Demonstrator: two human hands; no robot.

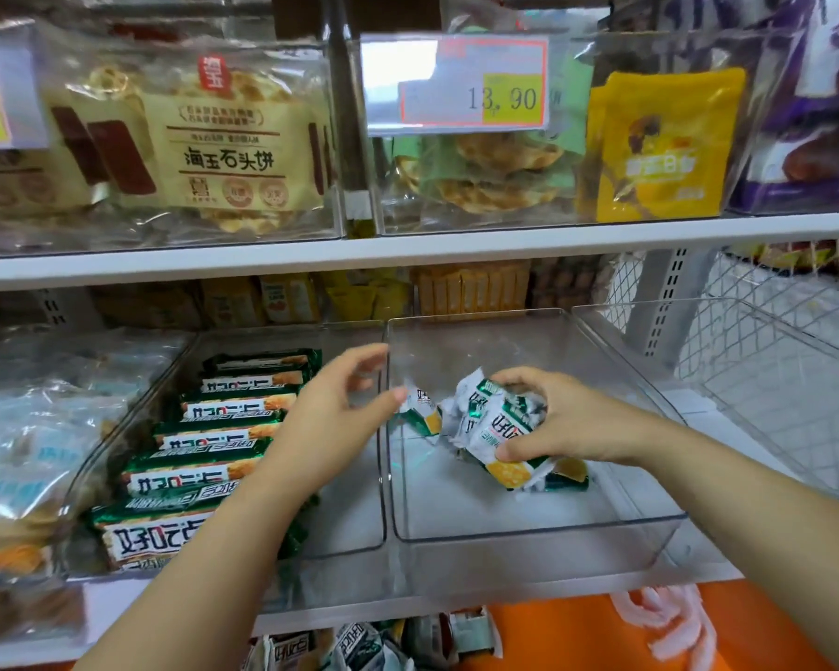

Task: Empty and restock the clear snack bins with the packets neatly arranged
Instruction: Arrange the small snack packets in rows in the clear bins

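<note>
The right grip (560, 421) is closed from above on a bunch of packets (492, 428). They are green and white with a yellow corner, crumpled together under the fingers. The thumb presses the near side of the bunch, and the packet ends stick out to the left and near side of the grip. The bunch sits low inside the middle bin (529, 531), about at its centre, just above or on the floor of the bin; I cannot tell which.

One loose packet (420, 404) lies just left of the bunch, by the bin's left wall. The left grip (333, 409) hangs open over that wall with its fingers spread and curved, holding nothing. Its fingertips are just beside the loose packet, and contact cannot be judged.

Further left, the left bin (354, 535) holds a row of packets (204, 450) of the same kind, overlapping from near to far. To the right stands a third clear bin (771, 404).

Above, an upper shelf (408, 256) carries bagged flatbreads (228, 147), a price tag (456, 82) and a yellow pouch (664, 147). Below the near edge, more packets (354, 646) lie in a heap.
</note>
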